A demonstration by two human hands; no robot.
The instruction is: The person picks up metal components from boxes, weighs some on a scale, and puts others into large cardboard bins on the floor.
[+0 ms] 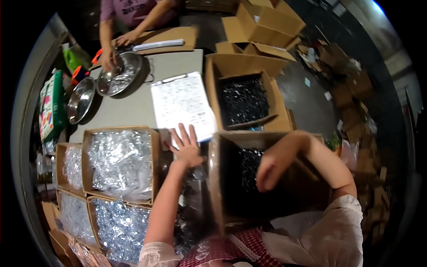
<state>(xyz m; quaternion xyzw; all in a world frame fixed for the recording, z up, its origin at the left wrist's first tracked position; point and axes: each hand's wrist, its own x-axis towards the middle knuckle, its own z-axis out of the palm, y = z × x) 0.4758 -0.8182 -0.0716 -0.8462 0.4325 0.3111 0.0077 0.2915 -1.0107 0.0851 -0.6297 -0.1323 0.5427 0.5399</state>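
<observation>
The right hand (269, 171) bends down into an open cardboard carton (215, 178), fingers curled; its fingertips are hidden, so whether they are clamped on anything cannot be told. Reaching in well would mean keeping the forearm off the carton's rim, letting the fingers drop straight onto the contents and gathering lightly, since small loose pieces look apt to slip. The left hand (187, 149), fingers spread apart and holding nothing, would best lie flat, without pushing the clipboard (180, 100) askew.

The small glossy black pieces (249, 163) lie deep in the carton, just left of the right hand's fingers and below them; contact cannot be made out. Beyond that hand, a second carton (213, 100) holds more black pieces (244, 100). The clipboard sits just ahead of the left hand, whose fingertips overlap its near edge.
</observation>
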